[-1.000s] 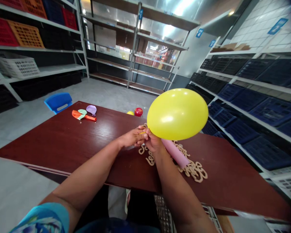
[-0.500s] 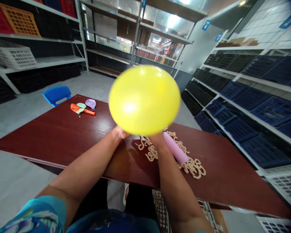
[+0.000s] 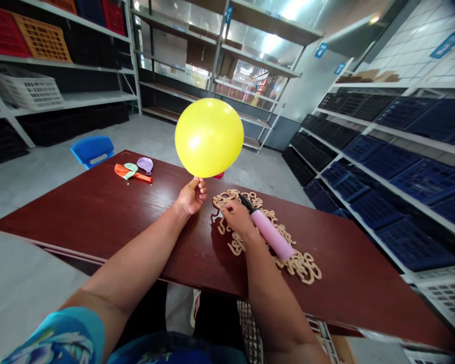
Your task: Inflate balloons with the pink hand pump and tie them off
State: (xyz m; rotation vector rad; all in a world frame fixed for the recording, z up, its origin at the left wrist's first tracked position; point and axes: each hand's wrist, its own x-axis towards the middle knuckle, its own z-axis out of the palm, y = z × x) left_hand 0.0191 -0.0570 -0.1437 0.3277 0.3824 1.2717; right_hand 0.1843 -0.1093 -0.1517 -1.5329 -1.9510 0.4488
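My left hand (image 3: 192, 196) pinches the neck of an inflated yellow balloon (image 3: 209, 137), which stands upright above the fingers. My right hand (image 3: 238, 217) is curled, its thumb and fingertips together over a spread of beige squiggly pieces (image 3: 305, 265). Whether it holds anything cannot be made out. Just right of this hand, a pink balloon pump (image 3: 273, 235) with a black nozzle end lies across the beige pieces. Farther left on the table are several flat balloons: an orange one (image 3: 123, 172), pale green ones (image 3: 130, 167) and a purple one (image 3: 145, 165).
The dark red-brown table (image 3: 83, 215) spans the front. A blue chair (image 3: 93, 150) stands at its far left edge. Shelves with crates (image 3: 41, 38) line the left, bare metal racks (image 3: 182, 91) the back, and stacked blue crates (image 3: 398, 207) the right.
The balloon has moved away from me and left, now held by my left hand alone. My right hand has come down from it toward the beige pieces. The pump's nozzle end now shows.
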